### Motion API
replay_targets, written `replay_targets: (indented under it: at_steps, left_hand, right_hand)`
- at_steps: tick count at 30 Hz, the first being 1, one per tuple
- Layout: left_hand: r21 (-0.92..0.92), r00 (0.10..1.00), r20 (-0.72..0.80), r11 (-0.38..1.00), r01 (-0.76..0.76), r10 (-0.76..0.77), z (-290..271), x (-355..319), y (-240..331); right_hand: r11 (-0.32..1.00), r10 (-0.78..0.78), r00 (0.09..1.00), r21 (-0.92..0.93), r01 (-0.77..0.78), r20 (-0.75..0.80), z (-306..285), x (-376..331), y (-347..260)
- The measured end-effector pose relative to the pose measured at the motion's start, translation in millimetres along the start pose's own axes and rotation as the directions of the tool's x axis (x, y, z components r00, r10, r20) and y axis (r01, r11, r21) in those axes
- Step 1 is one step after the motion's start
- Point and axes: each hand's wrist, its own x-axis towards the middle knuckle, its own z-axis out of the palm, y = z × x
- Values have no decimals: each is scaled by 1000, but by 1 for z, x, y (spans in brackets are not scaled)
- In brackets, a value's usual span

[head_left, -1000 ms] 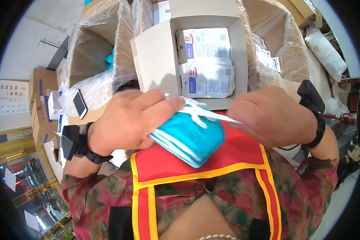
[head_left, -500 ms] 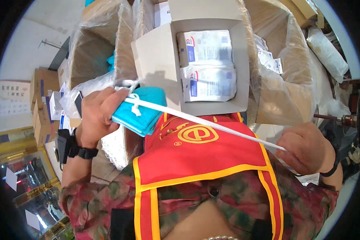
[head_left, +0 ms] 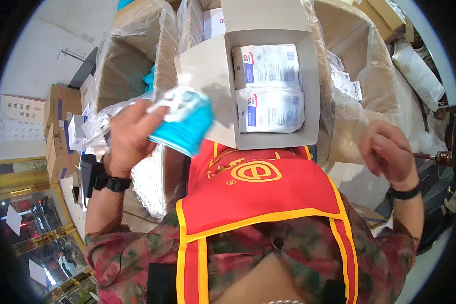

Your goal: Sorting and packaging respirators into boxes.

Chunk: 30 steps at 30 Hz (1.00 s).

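Note:
My left hand (head_left: 129,137) grips a stack of teal face masks (head_left: 183,125) with white ear loops, raised at the left beside an open white cardboard box (head_left: 207,76). Inside that box lie two white sealed packets (head_left: 268,91) with blue and red print. My right hand (head_left: 387,152) hangs out to the right with fingers loosely curled and nothing in it, away from the box and next to a plastic-lined carton (head_left: 357,61).
Large cartons lined with clear plastic (head_left: 131,66) stand behind the white box on both sides. Stacked brown and white boxes (head_left: 61,131) sit at the left. A white sack (head_left: 420,76) lies at the far right. My red vest with yellow trim (head_left: 258,192) fills the foreground.
My hands were together on the mask stack; then the right hand pulled a white strip out to the right. Now the strip is gone and the left hand has lifted the masks higher.

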Motion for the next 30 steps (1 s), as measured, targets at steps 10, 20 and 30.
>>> replay_targets:
  at_steps: [10,20,30]
  left_hand:
    - [-89,930,-41,926,-367,365,-4,37,44]
    - [-154,903,-13,891,-426,429,-1,46,52]
    - [-193,896,-86,875,-444,436,2,46,50]
  right_hand:
    - [932,-209,947,343,117,246,59,90,-10]
    - [776,-505,671,-55,629,543,104,123,-14]
    - [963,-270,755,172,208,598,89,119,-19]
